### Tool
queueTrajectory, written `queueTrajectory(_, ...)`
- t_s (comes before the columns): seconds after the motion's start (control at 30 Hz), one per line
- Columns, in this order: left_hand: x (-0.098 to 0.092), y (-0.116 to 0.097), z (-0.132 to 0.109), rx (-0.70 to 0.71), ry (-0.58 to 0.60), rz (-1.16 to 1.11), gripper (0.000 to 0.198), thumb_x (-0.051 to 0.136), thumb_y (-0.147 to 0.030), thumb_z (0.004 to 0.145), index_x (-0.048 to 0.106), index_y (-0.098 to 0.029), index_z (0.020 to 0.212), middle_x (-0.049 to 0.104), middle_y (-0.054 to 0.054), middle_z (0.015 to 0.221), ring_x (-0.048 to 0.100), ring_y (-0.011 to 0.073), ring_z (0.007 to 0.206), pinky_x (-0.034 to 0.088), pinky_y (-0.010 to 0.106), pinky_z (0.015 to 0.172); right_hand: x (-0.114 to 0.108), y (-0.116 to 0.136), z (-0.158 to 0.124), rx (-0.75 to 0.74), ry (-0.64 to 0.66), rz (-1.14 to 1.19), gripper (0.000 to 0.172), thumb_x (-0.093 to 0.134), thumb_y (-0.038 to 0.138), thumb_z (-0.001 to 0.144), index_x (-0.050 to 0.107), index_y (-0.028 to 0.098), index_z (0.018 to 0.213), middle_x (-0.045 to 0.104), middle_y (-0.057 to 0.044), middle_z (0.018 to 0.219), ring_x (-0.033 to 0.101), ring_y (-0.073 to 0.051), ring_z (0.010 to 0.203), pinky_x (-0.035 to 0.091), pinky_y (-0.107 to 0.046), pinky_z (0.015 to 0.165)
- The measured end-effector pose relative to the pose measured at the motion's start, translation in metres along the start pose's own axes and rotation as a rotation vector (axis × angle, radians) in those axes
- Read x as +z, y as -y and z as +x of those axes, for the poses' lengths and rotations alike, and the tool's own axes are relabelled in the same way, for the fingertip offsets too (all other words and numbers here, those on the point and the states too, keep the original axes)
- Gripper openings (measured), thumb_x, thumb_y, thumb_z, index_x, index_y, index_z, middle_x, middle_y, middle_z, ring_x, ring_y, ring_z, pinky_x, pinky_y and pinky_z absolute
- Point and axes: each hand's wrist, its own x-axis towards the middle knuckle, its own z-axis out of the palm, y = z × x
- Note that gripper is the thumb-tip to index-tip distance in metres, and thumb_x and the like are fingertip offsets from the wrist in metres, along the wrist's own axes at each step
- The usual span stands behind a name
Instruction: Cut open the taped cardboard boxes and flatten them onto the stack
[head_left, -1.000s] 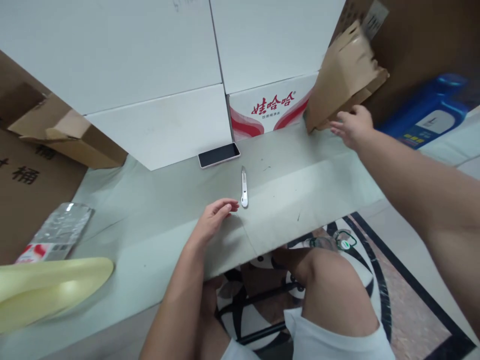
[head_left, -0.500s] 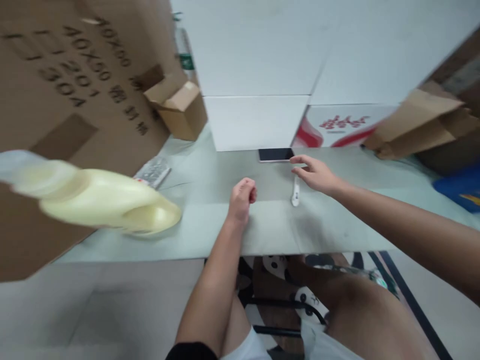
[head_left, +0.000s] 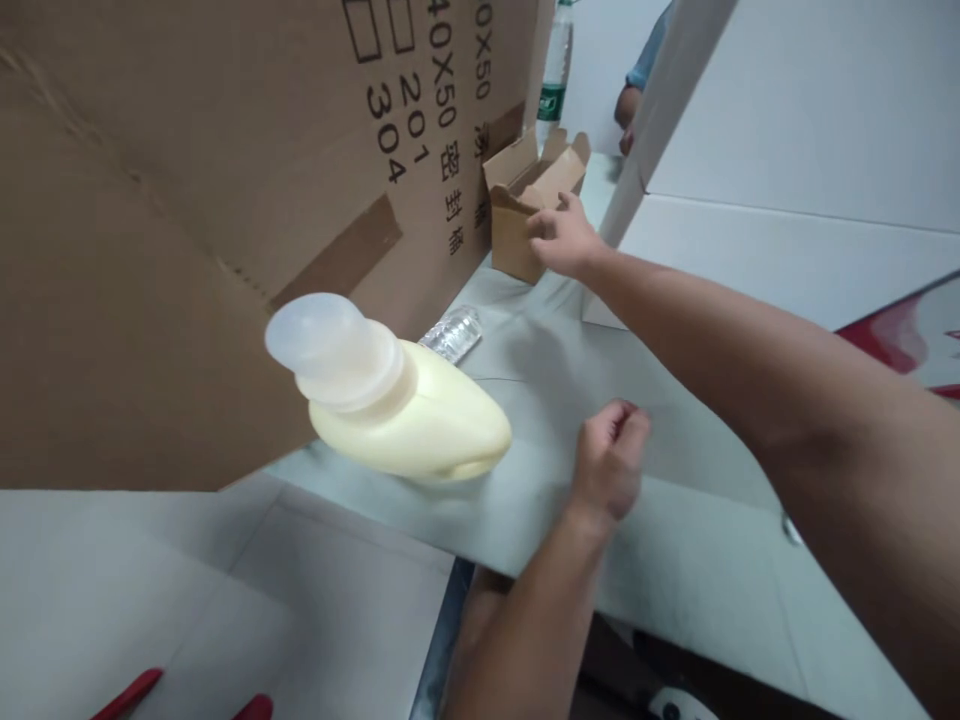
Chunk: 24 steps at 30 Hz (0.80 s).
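Observation:
At the small open cardboard box point(head_left: 514, 235), my right hand point(head_left: 568, 238) has its fingers apart by the near right side. Whether the fingertips touch the cardboard I cannot tell. My left hand point(head_left: 611, 455) is closed in a fist over the table, and anything inside it is hidden. To its left stands a pale yellow bottle point(head_left: 420, 420) with a translucent cap. Beyond the bottle lies a clear, shiny plastic pack point(head_left: 454, 335). The tip of a small white stick point(head_left: 791, 528) peeks out beside my right forearm.
A large printed carton point(head_left: 225, 200) rises along the left. Behind the small box is a clear bottle with a green label point(head_left: 553, 95). White panels point(head_left: 810, 110) stand at the back right, and part of another person's arm point(head_left: 628, 105) shows past them. The table's front edge point(head_left: 480, 562) runs below.
My view has turned left. My right hand has moved from near the white stick and phone to the small cardboard box. My left hand stays closed.

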Motion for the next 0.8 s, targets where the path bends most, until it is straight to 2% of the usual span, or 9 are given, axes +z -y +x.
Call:
queueTrajectory(0.07,-0.002,0.002,0.001,0.011,-0.014,0.021,0.025,0.051,-0.035,0.082,0.045,-0.02,0.063,0.035,-0.004,0.058,0.032,0.0114,0.06,0.025,0.028,0.057,0.012,0.008,0.019,0.004,0.015,0.005,0.03,0.055,0.018,0.09,0.06,0.002,0.116,0.03,-0.018,0.156,0.032,-0.035,0.149,0.02,-0.046,0.124)
queueTrajectory(0.13,-0.004,0.003,0.0,0.047,-0.048,0.027,0.024,0.048,-0.033,0.085,0.045,-0.02,0.064,0.036,-0.004,0.059,0.034,0.0122,0.061,0.026,0.028,0.059,0.022,0.016,0.02,-0.008,0.013,0.013,0.031,0.055,0.016,0.089,0.057,0.002,0.117,0.036,-0.018,0.152,0.037,-0.033,0.146,0.021,-0.042,0.124)
queueTrajectory(0.3,-0.008,0.004,-0.008,0.302,-0.205,0.067,0.025,0.038,-0.031,0.093,0.047,-0.021,0.072,0.04,-0.002,0.063,0.038,0.0151,0.062,0.03,0.03,0.061,0.018,0.018,-0.041,-0.08,-0.079,0.133,0.023,0.06,0.015,0.083,0.059,0.014,0.106,0.052,-0.014,0.132,0.058,-0.026,0.122,0.043,-0.046,0.113)
queueTrajectory(0.4,-0.011,0.003,-0.018,0.6,-0.329,0.202,0.019,0.04,-0.025,0.093,0.048,-0.022,0.076,0.045,0.0,0.068,0.044,0.0167,0.067,0.034,0.031,0.066,-0.011,0.005,-0.118,-0.101,-0.127,0.24,0.024,0.061,0.022,0.082,0.058,0.02,0.107,0.053,-0.011,0.127,0.064,-0.02,0.098,0.057,-0.044,0.093)
queueTrajectory(0.5,-0.014,0.003,-0.031,0.912,-0.428,0.331,0.014,0.042,-0.022,0.092,0.048,-0.022,0.079,0.049,0.003,0.076,0.05,0.0188,0.076,0.039,0.034,0.072,-0.05,-0.01,-0.219,-0.1,-0.163,0.314,0.027,0.064,0.029,0.083,0.054,0.023,0.108,0.055,-0.008,0.123,0.064,-0.013,0.077,0.058,-0.032,0.071)
queueTrajectory(0.6,-0.016,0.003,-0.036,1.09,-0.546,0.359,0.006,0.045,-0.021,0.087,0.047,-0.022,0.082,0.046,0.003,0.083,0.051,0.0202,0.084,0.043,0.036,0.08,-0.082,-0.024,-0.322,-0.077,-0.419,0.301,0.03,0.073,0.03,0.079,0.048,0.026,0.096,0.059,-0.002,0.099,0.06,-0.011,0.07,0.054,-0.025,0.062)
queueTrajectory(0.67,-0.016,0.003,-0.034,1.082,-0.641,0.277,0.004,0.046,-0.02,0.085,0.044,-0.022,0.082,0.045,0.003,0.086,0.052,0.0198,0.089,0.044,0.038,0.087,-0.097,-0.032,-0.381,-0.115,-0.596,0.241,0.039,0.08,0.03,0.073,0.047,0.028,0.094,0.059,0.0,0.087,0.06,-0.014,0.071,0.052,-0.025,0.059)
queueTrajectory(0.7,-0.014,0.004,-0.031,1.037,-0.623,0.24,0.002,0.046,-0.021,0.085,0.045,-0.022,0.085,0.047,0.003,0.09,0.053,0.0201,0.094,0.044,0.038,0.09,-0.104,-0.034,-0.407,-0.13,-0.629,0.185,0.037,0.08,0.028,0.073,0.05,0.029,0.094,0.06,0.0,0.083,0.061,-0.015,0.071,0.051,-0.025,0.058)
queueTrajectory(0.8,-0.007,0.006,-0.02,0.828,-0.427,0.17,0.021,0.045,-0.027,0.087,0.052,-0.021,0.106,0.055,0.01,0.118,0.053,0.0235,0.118,0.043,0.039,0.099,-0.12,-0.036,-0.462,-0.15,-0.53,-0.003,0.016,0.069,0.017,0.081,0.059,0.026,0.089,0.067,-0.003,0.083,0.067,-0.017,0.072,0.051,-0.026,0.056)
